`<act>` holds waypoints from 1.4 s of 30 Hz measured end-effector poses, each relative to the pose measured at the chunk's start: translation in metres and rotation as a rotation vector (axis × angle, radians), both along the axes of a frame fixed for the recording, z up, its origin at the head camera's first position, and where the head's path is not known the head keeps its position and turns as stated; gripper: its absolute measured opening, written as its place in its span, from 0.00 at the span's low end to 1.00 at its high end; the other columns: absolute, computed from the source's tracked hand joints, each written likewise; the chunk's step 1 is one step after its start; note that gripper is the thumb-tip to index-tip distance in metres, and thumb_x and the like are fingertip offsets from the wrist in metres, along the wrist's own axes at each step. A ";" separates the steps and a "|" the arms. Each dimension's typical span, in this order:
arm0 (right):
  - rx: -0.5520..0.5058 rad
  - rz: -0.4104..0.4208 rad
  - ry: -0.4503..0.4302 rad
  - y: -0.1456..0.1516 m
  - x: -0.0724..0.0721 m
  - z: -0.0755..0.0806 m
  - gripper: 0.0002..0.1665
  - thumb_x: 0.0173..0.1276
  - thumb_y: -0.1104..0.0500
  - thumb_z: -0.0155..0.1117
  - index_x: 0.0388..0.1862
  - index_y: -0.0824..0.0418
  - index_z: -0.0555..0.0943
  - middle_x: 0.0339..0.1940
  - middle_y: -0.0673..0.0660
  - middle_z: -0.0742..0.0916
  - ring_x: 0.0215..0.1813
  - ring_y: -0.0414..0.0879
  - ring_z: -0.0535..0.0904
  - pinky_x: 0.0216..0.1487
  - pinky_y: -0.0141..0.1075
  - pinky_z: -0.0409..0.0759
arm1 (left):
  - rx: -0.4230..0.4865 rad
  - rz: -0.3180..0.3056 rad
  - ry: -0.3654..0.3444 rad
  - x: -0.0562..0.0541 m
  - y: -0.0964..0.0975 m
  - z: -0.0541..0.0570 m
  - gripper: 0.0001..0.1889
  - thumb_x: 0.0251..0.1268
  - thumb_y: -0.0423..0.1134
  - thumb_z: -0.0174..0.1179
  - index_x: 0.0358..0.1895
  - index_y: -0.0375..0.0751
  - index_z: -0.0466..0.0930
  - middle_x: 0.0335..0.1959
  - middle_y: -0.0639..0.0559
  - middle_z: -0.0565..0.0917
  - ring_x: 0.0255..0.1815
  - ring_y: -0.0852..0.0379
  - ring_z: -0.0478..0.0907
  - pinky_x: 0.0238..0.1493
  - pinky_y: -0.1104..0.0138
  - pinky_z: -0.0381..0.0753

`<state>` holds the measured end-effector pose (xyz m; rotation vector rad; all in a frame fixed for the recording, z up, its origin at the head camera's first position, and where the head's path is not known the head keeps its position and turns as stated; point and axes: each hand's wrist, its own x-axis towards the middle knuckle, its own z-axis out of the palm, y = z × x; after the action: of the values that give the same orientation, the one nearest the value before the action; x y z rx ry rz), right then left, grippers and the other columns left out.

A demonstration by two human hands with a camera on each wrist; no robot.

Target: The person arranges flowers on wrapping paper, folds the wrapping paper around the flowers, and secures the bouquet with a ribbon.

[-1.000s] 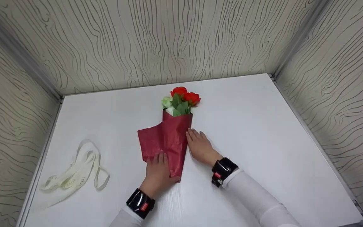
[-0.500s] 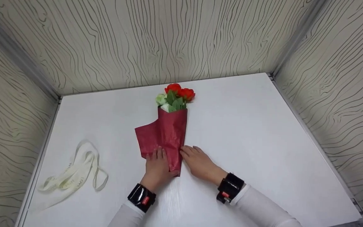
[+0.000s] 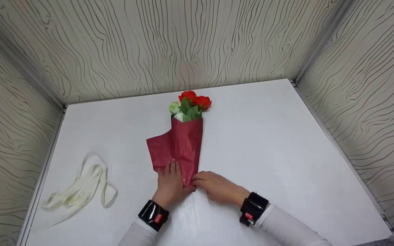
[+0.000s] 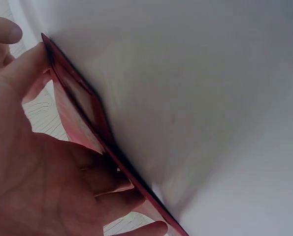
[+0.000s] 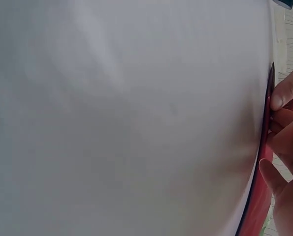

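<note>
In the head view, a bouquet of red flowers [image 3: 202, 102], pale green blooms and leaves lies wrapped in dark red wrapping paper [image 3: 187, 140]. My left hand [image 3: 170, 182] rests flat on the lower paper, fingers extended and thumb by the narrow bottom tip. The fingers of my right hand [image 3: 215, 186] are bent at the lower right edge and pinch the paper near that tip. In the left wrist view, the folded paper edge [image 4: 80, 105] opens as a gap beside my thumb. In the right wrist view, my right fingers [image 5: 285, 135] touch the paper's rim.
A loose cream ribbon [image 3: 96, 181] with printed lettering lies looped at the left of the white table [image 3: 268, 143]. Wood-grain patterned walls [image 3: 190, 44] enclose the back and both sides. One flap of paper sticks out left of the bouquet.
The bouquet has shifted slightly left and away. My right hand has slid down the paper's right edge to the bottom tip, its fingers bending. My left hand has stayed almost in place.
</note>
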<state>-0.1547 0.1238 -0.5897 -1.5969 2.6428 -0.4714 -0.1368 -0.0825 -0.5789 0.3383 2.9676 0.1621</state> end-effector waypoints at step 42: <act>0.273 -0.170 0.209 -0.013 -0.042 0.010 0.16 0.65 0.67 0.59 0.52 0.64 0.81 0.51 0.56 0.81 0.58 0.50 0.75 0.62 0.41 0.71 | -0.092 -0.012 0.059 -0.001 0.003 0.000 0.57 0.48 0.73 0.63 0.69 0.25 0.63 0.67 0.32 0.68 0.68 0.35 0.64 0.61 0.38 0.65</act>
<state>-0.1968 0.1105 -0.5798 -1.4173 2.8530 0.0612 -0.1377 -0.0792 -0.5789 0.3550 3.0185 0.0139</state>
